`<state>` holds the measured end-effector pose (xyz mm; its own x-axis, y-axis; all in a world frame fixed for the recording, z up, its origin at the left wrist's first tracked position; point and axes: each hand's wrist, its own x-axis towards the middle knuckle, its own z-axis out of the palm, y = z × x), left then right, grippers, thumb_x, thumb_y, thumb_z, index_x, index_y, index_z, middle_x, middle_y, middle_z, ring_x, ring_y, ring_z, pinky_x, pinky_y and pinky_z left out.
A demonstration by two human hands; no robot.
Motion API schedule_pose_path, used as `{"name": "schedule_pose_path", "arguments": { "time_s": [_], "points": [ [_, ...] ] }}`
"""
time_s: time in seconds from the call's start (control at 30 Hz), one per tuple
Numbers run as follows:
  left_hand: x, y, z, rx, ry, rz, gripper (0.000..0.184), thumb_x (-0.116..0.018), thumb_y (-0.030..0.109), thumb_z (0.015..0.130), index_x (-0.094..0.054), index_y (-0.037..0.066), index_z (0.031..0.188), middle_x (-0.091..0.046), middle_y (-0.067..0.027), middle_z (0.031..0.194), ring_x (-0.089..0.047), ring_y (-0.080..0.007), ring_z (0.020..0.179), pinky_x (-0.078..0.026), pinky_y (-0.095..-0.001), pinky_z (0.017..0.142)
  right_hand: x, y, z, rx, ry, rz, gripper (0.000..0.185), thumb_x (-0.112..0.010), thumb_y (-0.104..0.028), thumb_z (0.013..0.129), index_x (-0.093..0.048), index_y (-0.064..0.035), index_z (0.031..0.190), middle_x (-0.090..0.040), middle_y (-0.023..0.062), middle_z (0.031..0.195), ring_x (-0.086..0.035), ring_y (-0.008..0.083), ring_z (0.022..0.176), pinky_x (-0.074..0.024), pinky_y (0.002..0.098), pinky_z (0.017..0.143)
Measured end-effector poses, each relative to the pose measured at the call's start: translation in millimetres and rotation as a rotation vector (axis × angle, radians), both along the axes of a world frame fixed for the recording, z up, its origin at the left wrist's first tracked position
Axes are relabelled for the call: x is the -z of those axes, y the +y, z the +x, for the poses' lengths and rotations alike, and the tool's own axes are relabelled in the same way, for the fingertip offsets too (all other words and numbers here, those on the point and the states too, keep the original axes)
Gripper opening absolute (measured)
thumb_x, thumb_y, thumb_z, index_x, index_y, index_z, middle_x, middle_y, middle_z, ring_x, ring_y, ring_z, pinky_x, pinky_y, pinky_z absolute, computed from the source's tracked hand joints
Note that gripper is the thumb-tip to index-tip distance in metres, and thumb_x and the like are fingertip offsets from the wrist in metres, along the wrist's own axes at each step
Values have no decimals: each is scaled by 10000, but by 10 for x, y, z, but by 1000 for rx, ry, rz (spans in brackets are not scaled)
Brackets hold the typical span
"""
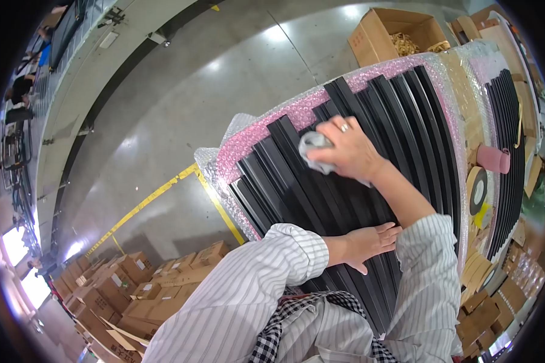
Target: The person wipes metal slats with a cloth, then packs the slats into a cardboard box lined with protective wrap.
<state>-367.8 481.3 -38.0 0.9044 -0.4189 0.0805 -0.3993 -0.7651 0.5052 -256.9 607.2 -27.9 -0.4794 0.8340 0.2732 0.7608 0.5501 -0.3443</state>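
Long black grooved strips [297, 181] lie side by side on pink bubble wrap [242, 148], their far ends uneven. My right hand [351, 148], a ring on one finger, is closed round a crumpled pale grey cloth [316, 151], which rests on the strips toward their far end. Nearer my body, my left hand [372, 245] lies flat on the strips with its fingers stretched out and the thumb apart. It holds nothing.
Right of the strips are a pink roll [493, 159], a tape roll [477, 190] and another stack of black strips [506, 151]. An open cardboard box [369, 39] stands beyond the bubble wrap. Cartons [133, 269] and a yellow floor line [151, 196] lie left.
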Motion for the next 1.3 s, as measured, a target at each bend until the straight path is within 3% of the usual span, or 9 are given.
{"name": "schedule_pose_path", "arguments": {
  "time_s": [0.1,0.3,0.33,0.43,0.5,0.57,0.8,1.13,1.3],
  "points": [
    [78,-54,17,-44,-78,-13,997,-562,662,777,-279,-9,1458,-282,-150,1527,-135,-321,1451,-67,-440,1187,90,494,-51,11,-28,57,334,-738,-188,638,-637,-295,939,-518,32,1033,-512,265,950,-388,404,748],
    [251,-204,-49,-9,276,-355,980,-597,664,747,-364,-3,1426,-249,-190,1532,-193,-334,1431,-140,-470,1169,147,1415,-156,79,-233,168,295,-726,-189,727,-637,-280,994,-504,40,970,-519,263,986,-411,410,782],
    [232,-217,-57,-66,240,-462,963,-602,650,753,-377,-10,1416,-269,-194,1524,-215,-329,1426,-157,-468,1167,-67,1434,-104,202,-15,209,294,-724,-195,740,-643,-265,1014,-512,49,984,-522,277,1004,-422,415,804],
    [112,-113,-5,-126,-171,-286,936,-656,583,746,-383,-17,1410,-312,-202,1500,-264,-327,1409,-202,-432,1161,-1016,1028,262,244,261,210,322,-746,-175,742,-663,-218,1050,-539,86,1065,-536,314,1041,-452,415,846],
    [-59,-45,156,-133,-199,-245,941,-643,588,758,-353,-8,1426,-282,-198,1513,-246,-326,1416,-187,-440,1164,-1349,544,606,161,1,445,348,-752,-169,665,-667,-268,988,-551,31,1005,-557,276,905,-448,396,742],
    [-178,60,305,-149,-218,-143,952,-618,597,781,-294,9,1457,-222,-191,1539,-211,-324,1429,-158,-455,1170,-1393,-104,791,169,-45,244,379,-775,-141,623,-672,-249,971,-556,47,1081,-551,293,950,-442,410,786],
    [401,90,810,-70,91,-338,1010,-631,605,766,-246,-12,1468,-186,-197,1550,-159,-345,1441,-125,-445,1178,-305,-1398,826,279,7,-234,385,-787,-158,582,-668,-294,922,-513,56,1175,-487,305,1095,-399,425,841],
    [133,271,859,-64,-9,-7,1073,-580,715,721,-262,25,1480,-267,-171,1530,-143,-346,1444,-47,-476,1182,79,552,778,78,12,15,420,-796,-154,604,-648,-296,970,-516,44,1090,-492,287,1038,-395,428,813],
    [204,219,817,-100,133,-344,968,-572,666,771,-315,37,1460,-251,-145,1543,-156,-312,1446,-112,-446,1183,244,1278,725,96,-53,97,353,-755,-175,702,-643,-284,1019,-523,45,1056,-503,285,1027,-417,407,810]
  ]
}}
